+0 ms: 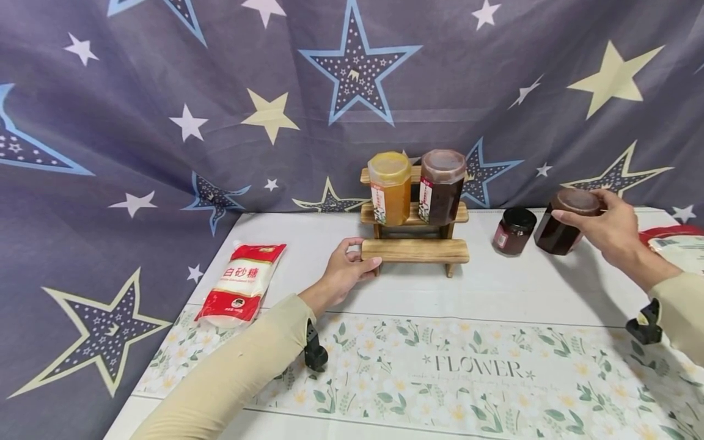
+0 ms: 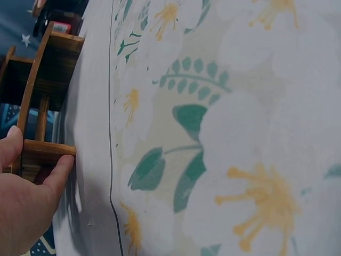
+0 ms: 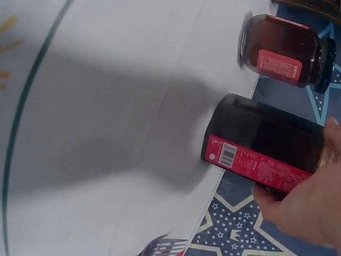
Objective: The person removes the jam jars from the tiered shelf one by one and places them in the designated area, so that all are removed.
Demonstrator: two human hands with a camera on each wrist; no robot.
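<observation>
My left hand [image 1: 342, 270] grips the left end of a small tiered wooden rack [image 1: 415, 251] at its lowest step. The left wrist view shows the thumb and a finger on either side of the rack's end [image 2: 49, 149]. A jar with a yellow lid [image 1: 392, 189] and a dark jar with a reddish lid [image 1: 442, 188] stand on the rack. To the right, my right hand [image 1: 613, 229] holds a large dark jar [image 1: 557, 232] round its top, slightly tilted. Whether its base touches the table cannot be told. A smaller black-lidded jar [image 1: 514, 232] stands just left of it.
A red and white bag of sugar [image 1: 239, 282] lies on the left of the table. At the right edge, behind the right forearm, is part of a red and white package [image 1: 679, 244]. A star-patterned curtain [image 1: 220, 122] hangs behind the table.
</observation>
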